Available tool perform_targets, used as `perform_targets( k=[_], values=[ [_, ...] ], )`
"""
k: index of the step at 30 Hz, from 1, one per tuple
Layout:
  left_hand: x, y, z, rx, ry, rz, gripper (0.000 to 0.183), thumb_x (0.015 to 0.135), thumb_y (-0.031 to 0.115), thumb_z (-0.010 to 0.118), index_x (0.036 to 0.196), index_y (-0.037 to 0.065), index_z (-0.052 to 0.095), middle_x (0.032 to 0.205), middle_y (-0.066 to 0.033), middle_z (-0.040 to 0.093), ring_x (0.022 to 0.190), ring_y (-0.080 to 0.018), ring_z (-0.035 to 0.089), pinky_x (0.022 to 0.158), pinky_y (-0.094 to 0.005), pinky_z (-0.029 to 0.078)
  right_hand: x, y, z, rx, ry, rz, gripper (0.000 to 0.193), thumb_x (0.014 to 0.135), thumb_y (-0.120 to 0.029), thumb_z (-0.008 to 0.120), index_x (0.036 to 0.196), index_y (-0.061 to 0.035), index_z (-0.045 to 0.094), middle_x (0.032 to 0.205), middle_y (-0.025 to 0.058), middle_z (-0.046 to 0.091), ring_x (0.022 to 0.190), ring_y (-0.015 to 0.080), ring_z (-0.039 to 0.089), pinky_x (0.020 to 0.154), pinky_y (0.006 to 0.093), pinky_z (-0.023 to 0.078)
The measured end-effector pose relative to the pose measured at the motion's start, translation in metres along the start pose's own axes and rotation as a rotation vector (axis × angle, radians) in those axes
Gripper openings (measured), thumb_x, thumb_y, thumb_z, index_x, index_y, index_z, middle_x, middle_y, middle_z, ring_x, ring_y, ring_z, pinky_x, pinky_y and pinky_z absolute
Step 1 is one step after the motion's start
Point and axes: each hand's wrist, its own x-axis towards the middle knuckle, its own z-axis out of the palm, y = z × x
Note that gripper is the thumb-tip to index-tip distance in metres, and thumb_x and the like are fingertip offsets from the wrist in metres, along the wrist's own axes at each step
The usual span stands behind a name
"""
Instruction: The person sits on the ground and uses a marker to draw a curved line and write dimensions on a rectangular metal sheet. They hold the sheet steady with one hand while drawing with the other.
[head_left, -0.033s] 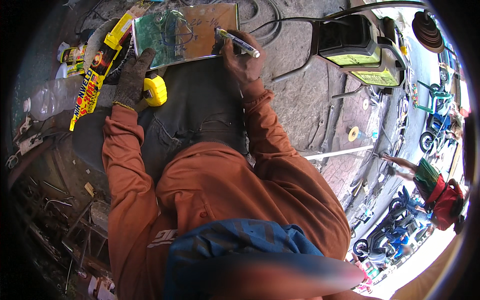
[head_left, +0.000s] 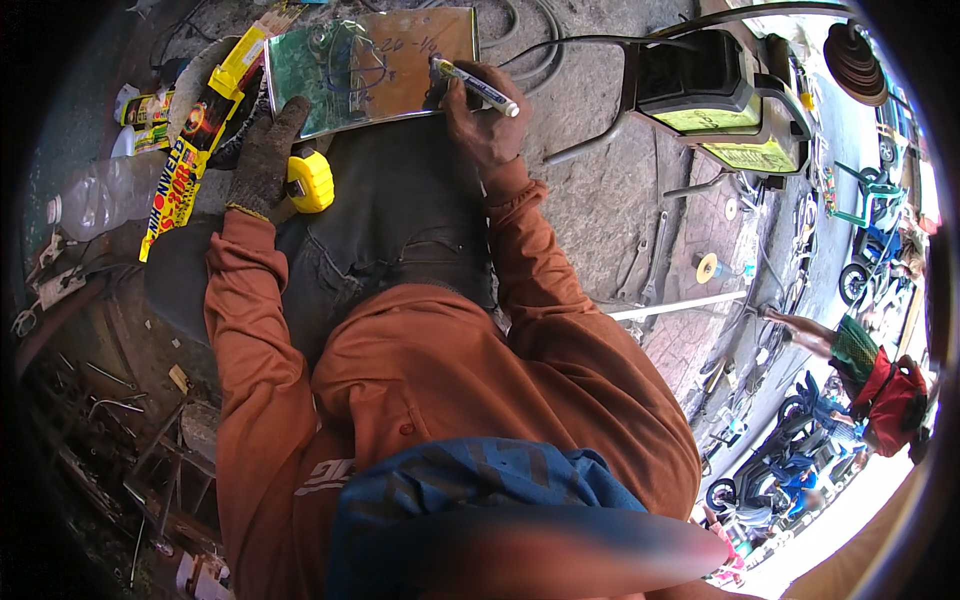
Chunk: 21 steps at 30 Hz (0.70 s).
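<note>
A glossy rectangular plate point(head_left: 300, 75), green on its left and brown on its right, lies tilted beyond my knees with blue pen marks and a drawn circle on it. My left hand point(head_left: 266, 150), in a dark knit glove, is closed on the plate's near left corner, thumb on top. Its other fingers are mostly hidden. Beside that palm rests a yellow tape measure point(head_left: 311, 182). My bare right hand point(head_left: 488, 120) pinches a white marker point(head_left: 478, 86), whose tip is at the plate's right side.
A yellow welding-rod packet point(head_left: 190, 160) and a clear plastic bottle point(head_left: 95, 200) lie at the left. A black and lime welding machine point(head_left: 715, 95) stands to the right, cables around it. Wrenches point(head_left: 655, 258) and a disc point(head_left: 707, 268) lie nearer. A person in red point(head_left: 890, 400) is farther right.
Both my hands, the plate and the marker stay in place. The person at the far right has shifted slightly.
</note>
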Motion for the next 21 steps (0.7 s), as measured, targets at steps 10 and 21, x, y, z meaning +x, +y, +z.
perform_targets(
  k=[10, 21],
  values=[
    [0.003, 0.041, -0.006, -0.417, 0.076, -0.319, 0.049, 0.097, 0.044, 0.068, 0.123, 0.002, 0.067, 0.105, -0.0166, 0.066, 0.099, -0.0279, 0.065, 0.089, -0.0398, 0.049, -0.007, -0.005, -0.014, 0.0, -0.102, -0.108, 0.017, 0.077, -0.006, 0.072, 0.094, -0.0039, 0.072, 0.085, 0.0134, 0.071, 0.076, 0.0318, 0.069, 0.073, 0.0374, 0.056],
    [0.0, 0.033, 0.0, -0.345, 0.086, -0.057, 0.034, 0.101, 0.024, 0.066, 0.127, 0.002, 0.062, 0.119, -0.0125, 0.065, 0.1, -0.0233, 0.067, 0.087, -0.037, 0.054, -0.001, -0.003, -0.027, 0.167, 0.131, 0.066, 0.019, 0.092, -0.011, 0.07, 0.105, 0.002, 0.071, 0.096, 0.0133, 0.075, 0.088, 0.0222, 0.072, 0.082, 0.034, 0.056]
  ],
)
